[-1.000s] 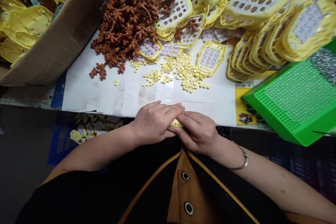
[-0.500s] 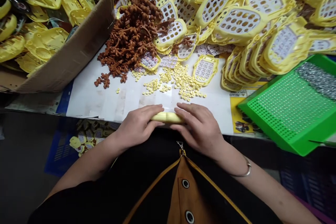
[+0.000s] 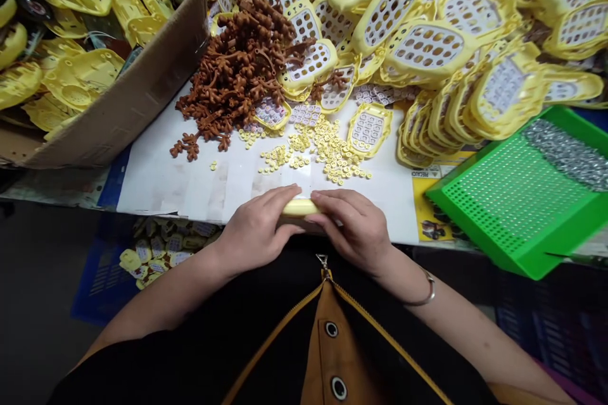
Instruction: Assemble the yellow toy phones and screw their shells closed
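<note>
At the table's near edge, a yellow plastic shell [image 3: 300,207] is seen edge-on, held between both hands. My left hand [image 3: 254,228] is closed around its left end, thumb below and fingers on top. On the other end, my right hand [image 3: 354,224] grips it the same way. Most of the shell is hidden by the fingers. Just beyond lie small yellow ring-like pieces [image 3: 335,152] in a loose scatter. Behind them a yellow shell with a white keypad sheet [image 3: 369,130] lies flat, left of a row of leaning stacked shells [image 3: 506,88].
A heap of brown branching plastic parts [image 3: 232,69] lies at back left. More yellow shells [image 3: 422,47] pile up behind. A cardboard box [image 3: 137,69] of yellow parts stands left. A green perforated basket [image 3: 503,202] with screws sits right. Below, a blue crate [image 3: 97,281] holds shells.
My right hand has moved slightly left, closer to my left hand, and its fingers now wrap further over the shell. The view has shifted a little.
</note>
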Action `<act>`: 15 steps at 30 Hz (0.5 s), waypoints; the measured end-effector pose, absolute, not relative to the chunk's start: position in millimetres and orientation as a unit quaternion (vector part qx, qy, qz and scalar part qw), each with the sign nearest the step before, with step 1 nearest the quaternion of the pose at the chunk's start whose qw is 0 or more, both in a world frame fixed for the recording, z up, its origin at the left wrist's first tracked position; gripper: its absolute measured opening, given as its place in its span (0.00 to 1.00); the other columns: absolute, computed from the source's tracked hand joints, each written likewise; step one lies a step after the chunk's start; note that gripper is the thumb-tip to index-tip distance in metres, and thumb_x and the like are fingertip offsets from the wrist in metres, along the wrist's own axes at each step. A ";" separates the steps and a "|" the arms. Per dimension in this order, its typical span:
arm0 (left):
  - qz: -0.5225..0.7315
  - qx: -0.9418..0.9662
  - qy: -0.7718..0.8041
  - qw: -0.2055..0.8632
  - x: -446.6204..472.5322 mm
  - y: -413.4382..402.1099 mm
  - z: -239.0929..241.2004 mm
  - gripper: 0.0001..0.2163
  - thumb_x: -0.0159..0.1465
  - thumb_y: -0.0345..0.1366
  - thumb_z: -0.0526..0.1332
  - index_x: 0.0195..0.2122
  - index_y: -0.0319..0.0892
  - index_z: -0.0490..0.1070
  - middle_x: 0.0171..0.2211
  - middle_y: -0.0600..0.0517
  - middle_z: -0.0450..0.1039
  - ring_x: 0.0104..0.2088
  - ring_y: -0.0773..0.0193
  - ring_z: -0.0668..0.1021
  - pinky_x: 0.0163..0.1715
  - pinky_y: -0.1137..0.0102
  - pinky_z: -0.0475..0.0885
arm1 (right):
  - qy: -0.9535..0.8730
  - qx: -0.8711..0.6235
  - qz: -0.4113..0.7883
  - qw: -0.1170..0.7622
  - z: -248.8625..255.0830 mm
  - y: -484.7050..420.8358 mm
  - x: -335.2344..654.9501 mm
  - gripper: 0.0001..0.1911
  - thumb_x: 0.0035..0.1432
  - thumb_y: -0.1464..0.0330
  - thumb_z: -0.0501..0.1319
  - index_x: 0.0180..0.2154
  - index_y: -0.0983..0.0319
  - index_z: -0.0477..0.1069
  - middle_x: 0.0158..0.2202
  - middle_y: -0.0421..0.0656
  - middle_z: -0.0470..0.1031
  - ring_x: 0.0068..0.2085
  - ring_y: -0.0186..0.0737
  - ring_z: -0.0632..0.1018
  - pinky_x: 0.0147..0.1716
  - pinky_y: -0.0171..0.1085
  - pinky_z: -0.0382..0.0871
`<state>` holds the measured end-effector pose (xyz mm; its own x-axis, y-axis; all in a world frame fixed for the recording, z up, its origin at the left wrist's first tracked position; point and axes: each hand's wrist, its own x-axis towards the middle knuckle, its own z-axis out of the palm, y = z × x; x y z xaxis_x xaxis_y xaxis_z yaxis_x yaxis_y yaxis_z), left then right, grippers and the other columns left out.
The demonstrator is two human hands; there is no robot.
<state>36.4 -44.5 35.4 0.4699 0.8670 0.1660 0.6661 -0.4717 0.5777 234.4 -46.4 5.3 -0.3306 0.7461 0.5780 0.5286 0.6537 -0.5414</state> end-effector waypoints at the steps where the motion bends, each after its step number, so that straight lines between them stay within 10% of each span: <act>1: 0.214 0.815 0.479 0.245 33.0 -44.6 36.6 0.16 0.62 0.32 0.60 0.51 0.40 0.70 0.46 0.45 0.78 0.46 0.58 0.80 0.46 0.63 0.76 | -0.797 -0.403 0.139 0.428 6.9 -45.9 236.5 0.11 0.60 0.69 0.61 0.45 0.60 0.70 0.38 0.48 0.80 0.37 0.41 0.81 0.35 0.39 0.76; 15: 0.243 0.841 0.436 0.208 51.4 -47.0 50.5 0.13 0.62 0.28 0.54 0.47 0.40 0.72 0.42 0.46 0.80 0.41 0.58 0.82 0.42 0.64 0.77 | -0.799 -0.398 0.085 0.443 16.8 -55.6 232.3 0.20 0.58 0.69 0.62 0.53 0.58 0.66 0.40 0.48 0.80 0.40 0.45 0.80 0.42 0.46 0.77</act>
<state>51.4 -47.0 50.5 0.5014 0.8346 0.2282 0.6325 -0.5335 0.5616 232.3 -55.6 16.8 -0.2916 0.7108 0.6401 0.5609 0.6691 -0.4875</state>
